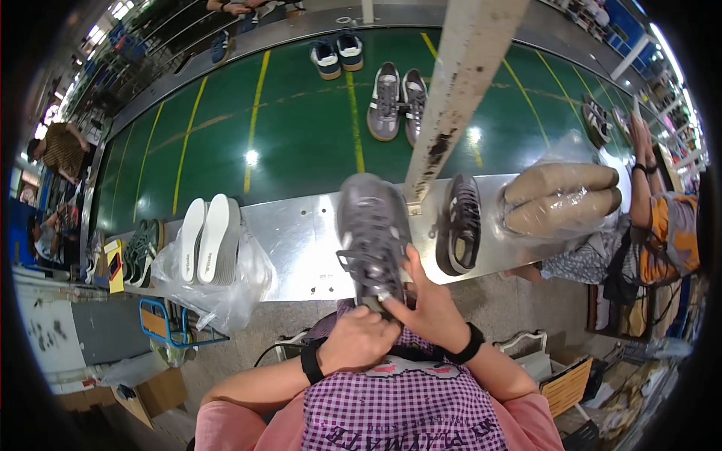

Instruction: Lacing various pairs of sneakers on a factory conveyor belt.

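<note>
A dark grey lace-up sneaker [372,225] is held up in front of me, toe pointing away, slightly blurred. My left hand [355,340] is closed at its heel end; the fingers curl in at the collar. My right hand [432,310] grips the shoe's right rear side, thumb near the opening and fingers along the side. To the right, a second dark sneaker [461,225] with white stripes sits on the metal ledge [304,248]. Left of the held shoe, a pair of white insoles [218,240] stands in a clear plastic bag [252,259].
Beyond the ledge runs a green conveyor belt [293,143] with yellow lines, carrying a grey pair of sneakers [385,101] and a navy pair [326,60]. A white metal post [462,90] rises from the ledge. Tan shoe forms [560,184] in plastic lie right, near a co-worker's arms [641,173].
</note>
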Demonstrator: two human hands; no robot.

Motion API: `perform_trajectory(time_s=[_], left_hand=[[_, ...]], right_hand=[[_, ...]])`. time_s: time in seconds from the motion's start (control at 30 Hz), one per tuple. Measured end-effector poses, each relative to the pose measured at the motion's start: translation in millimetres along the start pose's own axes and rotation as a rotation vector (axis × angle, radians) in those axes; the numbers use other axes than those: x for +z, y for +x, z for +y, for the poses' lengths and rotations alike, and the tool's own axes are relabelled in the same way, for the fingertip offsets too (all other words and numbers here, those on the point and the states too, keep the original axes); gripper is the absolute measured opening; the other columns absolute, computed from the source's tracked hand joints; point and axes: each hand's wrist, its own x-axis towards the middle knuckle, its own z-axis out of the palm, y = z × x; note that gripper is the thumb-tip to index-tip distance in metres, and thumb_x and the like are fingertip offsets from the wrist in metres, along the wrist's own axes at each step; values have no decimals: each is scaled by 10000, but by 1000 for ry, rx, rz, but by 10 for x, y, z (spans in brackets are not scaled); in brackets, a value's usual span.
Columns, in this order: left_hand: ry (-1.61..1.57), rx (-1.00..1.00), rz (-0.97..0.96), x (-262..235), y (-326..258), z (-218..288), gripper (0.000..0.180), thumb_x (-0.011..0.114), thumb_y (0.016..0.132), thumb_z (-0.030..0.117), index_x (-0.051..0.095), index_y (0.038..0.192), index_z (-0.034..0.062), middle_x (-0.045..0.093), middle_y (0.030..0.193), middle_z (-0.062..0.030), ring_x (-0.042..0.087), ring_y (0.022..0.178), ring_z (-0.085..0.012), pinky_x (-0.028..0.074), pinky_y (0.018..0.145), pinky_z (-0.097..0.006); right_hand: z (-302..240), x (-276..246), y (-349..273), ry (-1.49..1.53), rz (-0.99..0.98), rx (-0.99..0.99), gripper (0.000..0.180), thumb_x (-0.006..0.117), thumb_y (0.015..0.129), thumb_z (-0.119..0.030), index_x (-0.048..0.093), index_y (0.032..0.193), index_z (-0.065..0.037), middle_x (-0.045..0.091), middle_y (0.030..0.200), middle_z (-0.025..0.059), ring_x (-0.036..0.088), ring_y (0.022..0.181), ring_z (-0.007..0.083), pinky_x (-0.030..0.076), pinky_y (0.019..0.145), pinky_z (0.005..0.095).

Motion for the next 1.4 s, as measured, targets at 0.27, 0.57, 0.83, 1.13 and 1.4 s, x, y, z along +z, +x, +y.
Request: perform_trajectory(time_s=[0.27, 0.57, 0.83, 1.13, 1.4], left_hand=[[-112, 291, -191, 126, 139, 68, 235, 566, 704, 129, 609, 916, 37, 531, 662, 3, 564, 684, -143, 448, 684, -250], [-226, 338, -265, 79, 415, -79, 243, 644, 773, 208, 590, 941, 41, 561, 722, -25, 573, 747, -181, 429, 757, -296], [-141, 56, 48, -99, 656, -115, 359, 724, 724, 263, 608, 1010, 81, 582, 911, -29, 553, 848, -218, 417, 745, -327], [183, 326, 194, 14, 704, -150, 227, 616, 672, 136, 661, 893, 113, 615, 934, 45, 567, 910, -118, 398, 779, -288], [-287, -93, -26, -182, 739, -236, 358, 680, 787, 121, 615, 1126, 27, 615, 1096, -143, 617, 948, -251, 492, 825, -348]], right_hand=[[126, -102, -303, -271, 159, -5, 785, 563, 765, -62, 152, 1414, 95, 604, 776, 246, 615, 656, 390, 490, 595, 443], [241, -201, -156, -356, 193, -26, 813, 577, 757, -96, 153, 1436, 48, 579, 658, 219, 589, 572, 388, 472, 576, 444], [99, -855, -69, -22, -88, 153, 582, 631, 842, -174, 386, 1347, -22, 635, 902, 227, 637, 788, 375, 495, 700, 395], [28, -633, 54, -309, 180, -457, 379, 649, 822, -89, 530, 1164, 24, 518, 1230, 202, 530, 1101, 372, 448, 922, 410], [-69, -756, 23, -98, 161, 62, 148, 678, 798, -101, 618, 887, 1, 634, 891, 129, 646, 830, 261, 516, 680, 338]])
